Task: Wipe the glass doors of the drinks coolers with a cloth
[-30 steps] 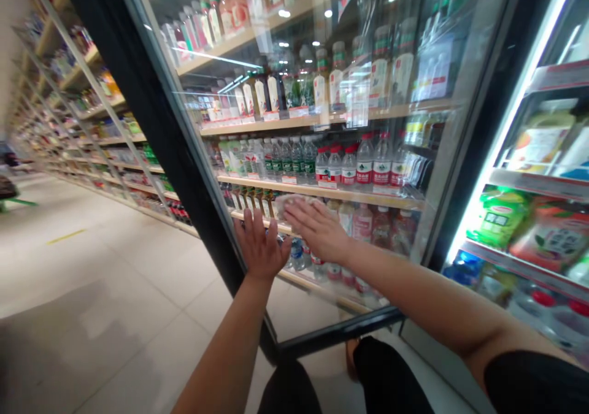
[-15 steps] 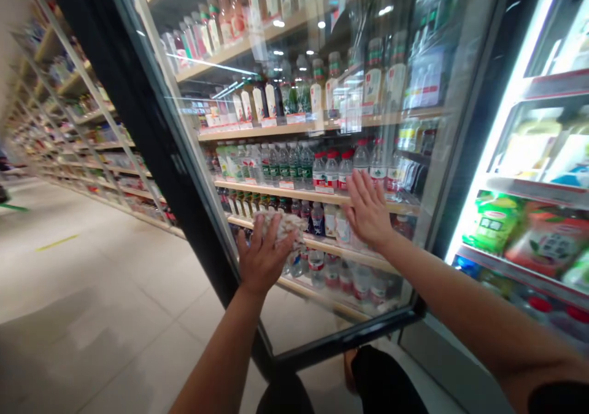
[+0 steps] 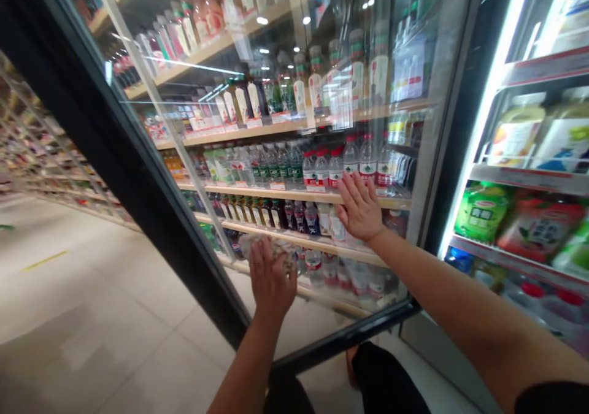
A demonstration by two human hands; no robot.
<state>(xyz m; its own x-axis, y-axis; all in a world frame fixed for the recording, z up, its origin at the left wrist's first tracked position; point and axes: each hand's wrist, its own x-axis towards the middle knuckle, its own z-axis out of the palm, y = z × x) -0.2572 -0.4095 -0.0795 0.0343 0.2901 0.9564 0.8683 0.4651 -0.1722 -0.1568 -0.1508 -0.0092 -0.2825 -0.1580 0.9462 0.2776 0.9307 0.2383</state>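
Observation:
An open glass fridge door (image 3: pixel 193 175) with a black frame stands in front of me, swung out into the aisle. My left hand (image 3: pixel 271 279) presses a crumpled light cloth (image 3: pixel 246 245) against the lower part of the glass, fingers curled over it. My right hand (image 3: pixel 361 208) lies flat on the glass further right and higher, fingers spread, holding nothing. Through the glass I see shelves of water bottles (image 3: pixel 340 165) with red and green caps.
The lit fridge interior (image 3: pixel 519 218) at the right holds green and red packaged goods on shelves. A tiled shop floor (image 3: pixel 92 316) stretches to the left with long shelving beyond. My dark-clothed legs (image 3: pixel 381 380) are below the door's bottom edge.
The cloth passed from my right hand to my left, which has slid down the glass with it. My right hand moved up and right and stays flat on the glass.

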